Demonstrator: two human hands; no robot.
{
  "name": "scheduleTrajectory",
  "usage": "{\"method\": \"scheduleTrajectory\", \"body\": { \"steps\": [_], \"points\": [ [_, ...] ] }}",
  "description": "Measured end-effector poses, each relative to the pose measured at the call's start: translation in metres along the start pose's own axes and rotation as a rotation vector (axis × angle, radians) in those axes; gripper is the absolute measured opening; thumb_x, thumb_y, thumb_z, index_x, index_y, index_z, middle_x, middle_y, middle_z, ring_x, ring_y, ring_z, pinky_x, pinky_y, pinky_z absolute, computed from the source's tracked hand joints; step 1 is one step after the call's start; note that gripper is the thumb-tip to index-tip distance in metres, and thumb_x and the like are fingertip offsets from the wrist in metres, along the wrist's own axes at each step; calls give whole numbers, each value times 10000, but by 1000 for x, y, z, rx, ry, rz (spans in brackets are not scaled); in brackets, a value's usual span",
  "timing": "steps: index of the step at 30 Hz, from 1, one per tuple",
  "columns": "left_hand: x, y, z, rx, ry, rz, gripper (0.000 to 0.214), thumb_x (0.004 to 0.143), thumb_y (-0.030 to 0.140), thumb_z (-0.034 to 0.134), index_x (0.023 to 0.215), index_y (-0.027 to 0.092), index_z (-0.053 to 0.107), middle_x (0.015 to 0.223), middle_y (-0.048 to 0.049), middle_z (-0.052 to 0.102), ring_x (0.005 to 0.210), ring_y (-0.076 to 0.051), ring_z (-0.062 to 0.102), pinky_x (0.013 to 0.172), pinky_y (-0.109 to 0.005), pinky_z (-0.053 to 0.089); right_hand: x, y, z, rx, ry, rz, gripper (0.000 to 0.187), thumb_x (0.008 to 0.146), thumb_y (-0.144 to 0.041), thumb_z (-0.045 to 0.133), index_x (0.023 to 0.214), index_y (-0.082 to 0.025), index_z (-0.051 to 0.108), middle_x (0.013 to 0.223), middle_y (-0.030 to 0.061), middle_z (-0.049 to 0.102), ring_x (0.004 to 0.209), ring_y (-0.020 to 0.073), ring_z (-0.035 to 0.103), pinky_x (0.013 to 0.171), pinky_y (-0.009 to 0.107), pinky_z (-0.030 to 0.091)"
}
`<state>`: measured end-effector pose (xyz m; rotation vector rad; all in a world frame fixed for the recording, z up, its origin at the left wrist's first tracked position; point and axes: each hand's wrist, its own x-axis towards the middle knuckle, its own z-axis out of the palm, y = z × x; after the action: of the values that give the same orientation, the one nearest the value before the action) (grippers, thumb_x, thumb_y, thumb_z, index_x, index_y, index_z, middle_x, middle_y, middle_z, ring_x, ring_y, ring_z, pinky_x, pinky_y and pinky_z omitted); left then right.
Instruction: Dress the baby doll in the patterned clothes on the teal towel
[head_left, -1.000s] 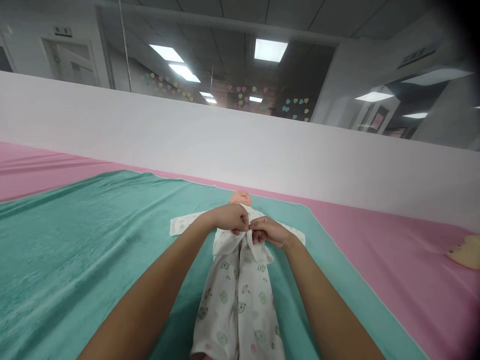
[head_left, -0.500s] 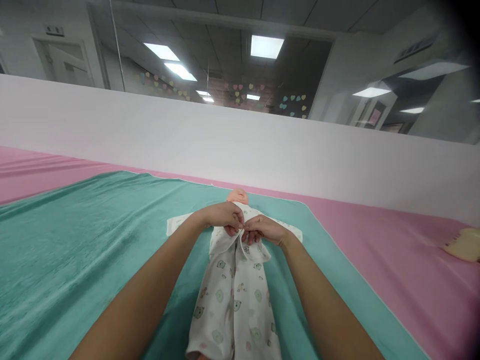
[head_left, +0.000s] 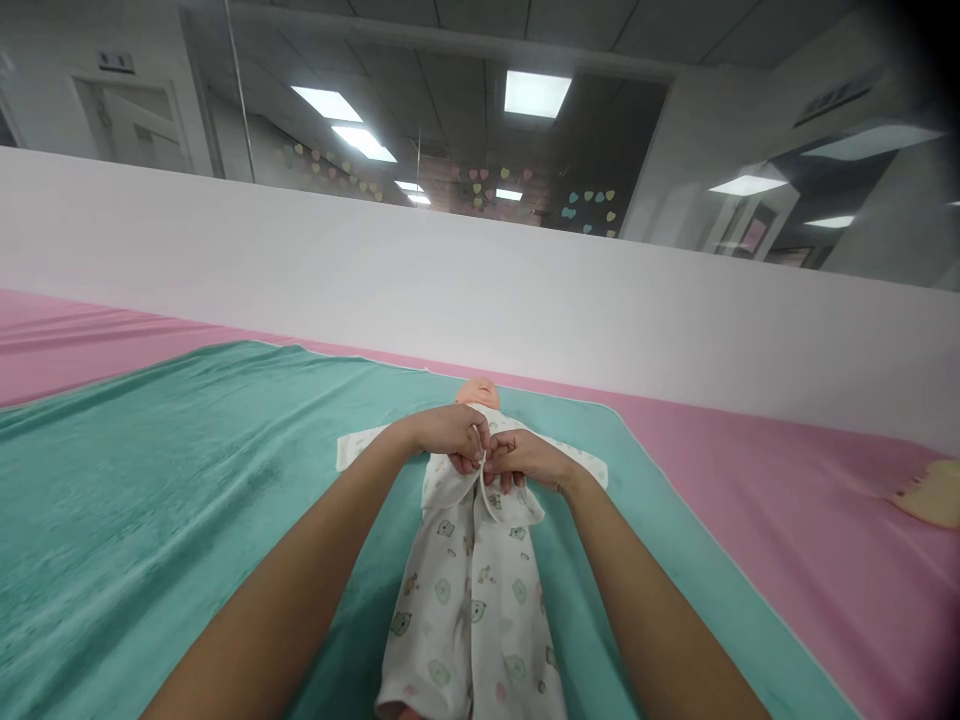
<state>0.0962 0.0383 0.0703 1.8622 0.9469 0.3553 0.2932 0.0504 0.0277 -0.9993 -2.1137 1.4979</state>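
Observation:
A baby doll lies on its back, head toward the wall, dressed in a white printed baby top and matching pants. Its sleeves stretch out to both sides. Over the chest, my left hand pinches one front edge of the top. My right hand grips the other front edge, its fingertips almost against those of the left. The two edges meet between my fingers and part below them. Any fastener there is too small or covered to make out.
A teal blanket lies under the doll, over a pink sheet. Beyond stands a low white wall with glass above it. A pale yellow object rests at the far right.
My fingers have shifted slightly at the top's front edges, with the right fingers more curled. The view has moved a little; the doll lies as before.

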Motion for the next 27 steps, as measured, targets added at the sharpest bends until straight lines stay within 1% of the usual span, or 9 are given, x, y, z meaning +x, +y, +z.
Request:
{"method": "scheduleTrajectory", "body": {
  "steps": [6,9,11,15,18,22,27],
  "points": [
    [-1,9,4,132,29,-79,191,709,238,564,885,164,561,721,-38,671,645,-153,660,623,-259,544,-2,-11,4,-101,2,13,218,709,-350,618,814,-159,602,723,18,674,517,103,607,414,173,344],
    [0,14,7,226,39,-95,155,692,221,563,836,162,561,701,-33,666,601,-145,650,603,-250,538,-2,-13,5,-137,4,23,241,712,-376,618,819,-160,623,730,21,678,529,106,609,424,180,352],
    [1,15,8,268,40,-106,157,681,196,553,834,163,564,691,-28,660,593,-143,647,588,-239,532,-2,-12,5,-133,7,22,254,707,-391,625,817,-162,633,730,20,681,526,107,608,426,185,349],
    [2,12,7,313,44,-106,267,666,213,567,931,179,558,703,-19,642,594,-153,640,551,-232,521,0,-8,3,-71,9,8,263,723,-407,609,803,-158,636,728,23,683,510,101,604,420,189,325],
    [3,8,5,335,35,-69,254,643,198,556,897,188,553,699,-5,612,587,-157,625,528,-238,513,0,-6,2,-34,4,11,256,722,-395,610,792,-149,626,725,30,682,507,97,600,420,186,318],
    [1,7,4,299,22,-40,271,592,125,528,854,191,541,659,24,565,608,-150,607,536,-232,506,-1,-6,2,-1,11,31,223,711,-370,619,758,-152,609,715,27,685,506,95,598,431,184,334],
    [-2,4,3,104,1,-26,277,601,117,552,868,183,521,674,35,559,661,-129,599,602,-230,521,0,-4,1,7,10,47,227,705,-372,633,753,-152,607,732,34,693,520,94,605,433,173,359]
  ]
}}
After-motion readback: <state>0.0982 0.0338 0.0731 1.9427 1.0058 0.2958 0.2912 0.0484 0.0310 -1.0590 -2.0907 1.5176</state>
